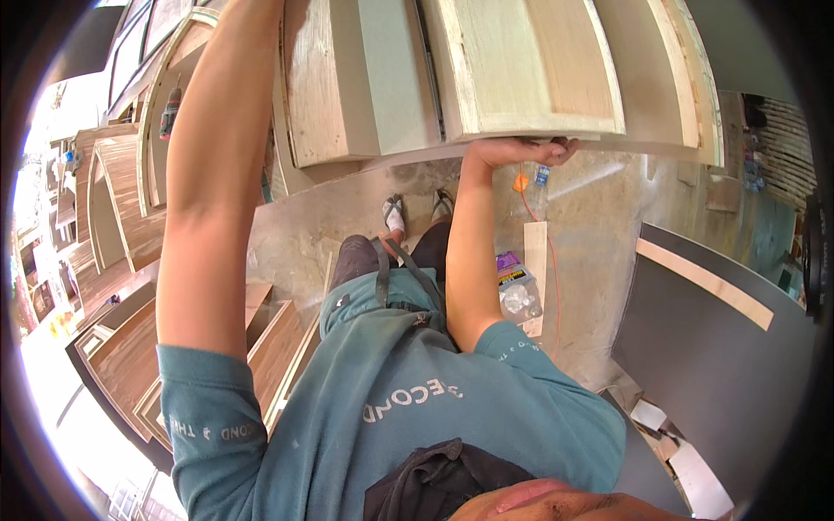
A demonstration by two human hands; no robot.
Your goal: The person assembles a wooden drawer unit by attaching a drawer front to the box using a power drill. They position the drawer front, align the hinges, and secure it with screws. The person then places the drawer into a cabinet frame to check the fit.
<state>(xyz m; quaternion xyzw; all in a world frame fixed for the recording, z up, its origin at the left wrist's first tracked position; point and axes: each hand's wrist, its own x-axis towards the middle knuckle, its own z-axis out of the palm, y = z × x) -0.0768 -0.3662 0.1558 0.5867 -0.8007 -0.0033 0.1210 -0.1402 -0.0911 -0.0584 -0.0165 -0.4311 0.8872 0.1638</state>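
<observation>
A large pale wooden cabinet [651, 78] fills the top of the head view, its edges bent by the lens. Out of its front juts a drawer [539, 74] with a light wood face. My right hand [532, 152] is under the drawer's lower edge, its fingers curled up against it. To the left of a dark gap is another boxy wooden section [317, 87]. My left arm [204, 191] reaches up past that section and leaves the picture at the top, so the left hand is out of sight.
Curved wooden cabinet parts [113, 200] stand at the left, with a drill [170, 113] among them. At right lies a dark panel [686, 339] bearing a wood strip [704, 282]. An orange cord [558, 269], a plank [536, 243] and a plastic-wrapped package [519, 291] are on the floor.
</observation>
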